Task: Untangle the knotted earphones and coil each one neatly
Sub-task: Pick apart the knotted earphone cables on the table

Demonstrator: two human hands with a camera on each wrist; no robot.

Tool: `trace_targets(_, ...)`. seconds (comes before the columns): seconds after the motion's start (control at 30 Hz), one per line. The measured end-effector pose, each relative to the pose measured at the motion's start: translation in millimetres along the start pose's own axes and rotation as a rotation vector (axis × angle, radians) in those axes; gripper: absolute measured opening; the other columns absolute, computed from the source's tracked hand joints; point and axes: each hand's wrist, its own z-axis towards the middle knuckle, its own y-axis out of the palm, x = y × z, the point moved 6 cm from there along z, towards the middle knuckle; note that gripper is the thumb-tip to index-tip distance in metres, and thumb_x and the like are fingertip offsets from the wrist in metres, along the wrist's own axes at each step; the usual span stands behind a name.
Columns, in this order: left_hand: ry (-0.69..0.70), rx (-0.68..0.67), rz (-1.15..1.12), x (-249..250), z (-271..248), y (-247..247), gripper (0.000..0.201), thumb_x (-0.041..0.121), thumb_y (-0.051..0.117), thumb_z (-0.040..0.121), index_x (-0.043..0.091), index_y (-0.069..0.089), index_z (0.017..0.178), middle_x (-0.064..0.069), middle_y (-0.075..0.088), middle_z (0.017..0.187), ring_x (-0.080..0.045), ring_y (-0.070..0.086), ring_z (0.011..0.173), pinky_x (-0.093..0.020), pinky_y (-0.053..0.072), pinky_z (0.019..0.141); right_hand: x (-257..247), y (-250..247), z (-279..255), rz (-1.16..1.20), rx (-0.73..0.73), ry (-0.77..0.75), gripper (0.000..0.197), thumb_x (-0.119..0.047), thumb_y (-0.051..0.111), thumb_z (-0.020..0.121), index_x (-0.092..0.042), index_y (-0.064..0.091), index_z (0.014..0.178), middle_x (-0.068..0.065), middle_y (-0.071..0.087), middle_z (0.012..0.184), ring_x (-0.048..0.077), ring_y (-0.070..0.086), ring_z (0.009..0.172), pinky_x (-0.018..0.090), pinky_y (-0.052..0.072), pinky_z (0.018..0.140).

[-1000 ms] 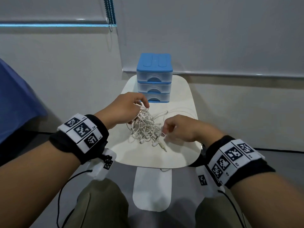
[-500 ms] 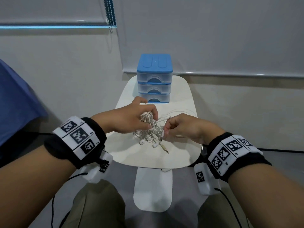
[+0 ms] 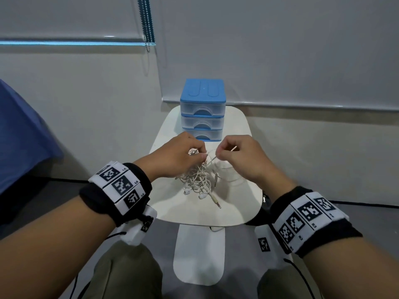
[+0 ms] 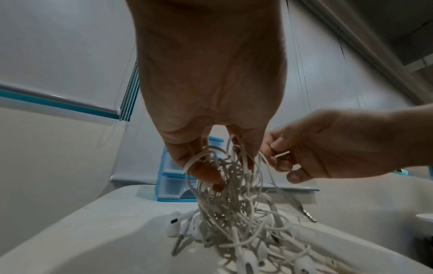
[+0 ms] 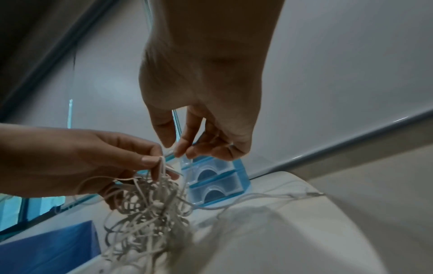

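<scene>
The tangled bundle of white wired earphones (image 3: pixel 197 178) hangs from your left hand (image 3: pixel 174 158) above the middle of the small white rounded table (image 3: pixel 166 203), its lower loops, earbuds and a metal jack plug (image 3: pixel 217 201) resting on the tabletop toward the near edge. In the left wrist view the cords (image 4: pixel 234 194) loop around and between your curled left fingers (image 4: pixel 201 166), which grip the top of the knot; several white earbuds (image 4: pixel 173 224) lie on the table under it. Your right hand (image 3: pixel 241 160) is just beside the left, thumb and forefinger pressed together on a single white strand (image 3: pixel 212 157) that runs out of the bundle; the other right fingers are curled in. From the right wrist view that pinch (image 5: pixel 175 148) sits close to your left thumb (image 5: pixel 150 159), and a thin cord (image 5: pixel 257 196) trails away across the table to the right edge.

Behind the hands, at the far edge of the table, stands a small three-drawer plastic organiser with a blue top and clear drawers (image 3: pixel 203 108). Both wrists wear black bands with white coded markers (image 3: pixel 121 184). A blue cloth-covered surface (image 3: pixel 19 134) lies off to the left, and a beaded blind chain (image 3: pixel 148 24) hangs against the wall.
</scene>
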Motion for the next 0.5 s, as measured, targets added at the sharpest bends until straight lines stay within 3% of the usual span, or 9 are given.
trace_targets(0.1,0.006,0.03,0.005,-0.7,1.5,-1.2,0.014,0.034,0.061,0.101,0.032,0.068,0.088,0.0,0.056,0.112,-0.015,0.057,0.1,-0.037,0.049,0.092,-15.5,21.3,-6.3,-0.149,-0.233,-0.01,0.012,-0.016,0.076,0.085,-0.013,0.071,0.075,-0.004,0.065,0.073,0.0,0.049,0.054,0.018,0.04,0.06)
trace_targets(0.17,0.013,0.022,0.026,-0.8,1.5,-1.5,0.017,0.033,0.062,0.101,0.026,0.07,0.088,-0.003,0.058,0.107,-0.014,0.058,0.087,-0.035,0.05,0.081,-21.9,22.4,-7.4,-0.078,-0.267,0.063,0.02,-0.015,0.074,0.086,-0.012,0.065,0.069,-0.003,0.059,0.068,0.002,0.045,0.055,0.021,0.036,0.058)
trace_targets(0.27,0.015,0.006,0.034,-8.0,-0.1,-1.9,0.014,0.026,0.068,0.099,0.017,0.076,0.09,-0.003,0.062,0.1,-0.004,0.06,0.071,-0.026,0.049,0.067,-47.5,4.5,-2.4,0.234,-0.157,0.14,0.017,-0.014,0.072,0.083,-0.018,0.065,0.069,-0.005,0.06,0.072,0.007,0.05,0.069,0.027,0.036,0.067)
trace_targets(0.33,-0.004,0.0,0.023,-17.3,-1.8,-1.9,0.014,0.025,0.071,0.097,0.017,0.077,0.088,-0.002,0.066,0.097,0.004,0.058,0.063,-0.018,0.044,0.06,-73.2,-14.4,1.1,0.389,-0.056,0.132,0.009,-0.024,0.072,0.07,-0.021,0.064,0.068,-0.005,0.06,0.076,0.01,0.05,0.074,0.033,0.035,0.072)
trace_targets(0.4,-0.031,0.003,0.009,-25.6,-1.7,-1.7,0.018,0.03,0.072,0.096,0.019,0.074,0.082,-0.004,0.068,0.093,0.003,0.057,0.058,-0.016,0.044,0.058,-102.6,-37.5,3.1,0.507,0.031,0.069,0.01,-0.03,0.067,0.062,-0.021,0.064,0.063,-0.004,0.062,0.078,0.01,0.051,0.075,0.034,0.034,0.073)
trace_targets(0.5,-0.05,0.009,0.011,-30.2,0.3,-2.0,0.02,0.033,0.072,0.096,0.02,0.074,0.081,-0.005,0.07,0.09,0.0,0.056,0.053,-0.017,0.044,0.057,-138.9,-71.1,2.5,0.624,0.124,-0.049,0.014,-0.033,0.066,0.067,-0.023,0.064,0.057,-0.008,0.067,0.077,0.007,0.056,0.076,0.035,0.035,0.076)
